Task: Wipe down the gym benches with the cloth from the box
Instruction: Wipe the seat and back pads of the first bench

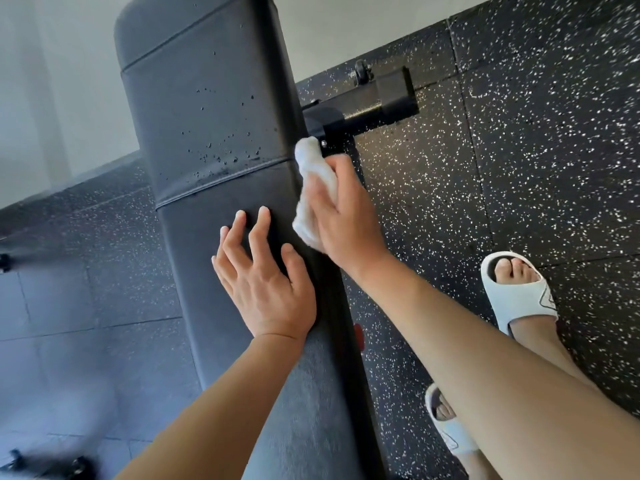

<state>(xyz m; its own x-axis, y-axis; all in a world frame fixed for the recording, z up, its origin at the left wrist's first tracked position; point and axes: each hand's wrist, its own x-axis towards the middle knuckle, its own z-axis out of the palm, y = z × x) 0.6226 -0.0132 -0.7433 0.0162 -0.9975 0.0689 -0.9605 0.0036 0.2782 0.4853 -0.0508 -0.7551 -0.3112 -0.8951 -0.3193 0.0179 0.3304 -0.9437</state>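
Observation:
A black padded gym bench (pixel 211 109) runs from the top of the head view down to the bottom edge, with droplets on its upper panel. My left hand (pixel 263 275) rests flat on the bench top, fingers spread. My right hand (pixel 343 220) holds a white cloth (pixel 311 188) against the bench's right side edge, fingers curled round it. Part of the cloth is hidden under that hand.
The bench's black steel foot bar (pixel 377 102) with a small wheel (pixel 362 71) sticks out to the right. Speckled black rubber floor tiles (pixel 540 140) surround the bench. My two feet in white slides (pixel 519 292) stand on the right. A pale wall is at the upper left.

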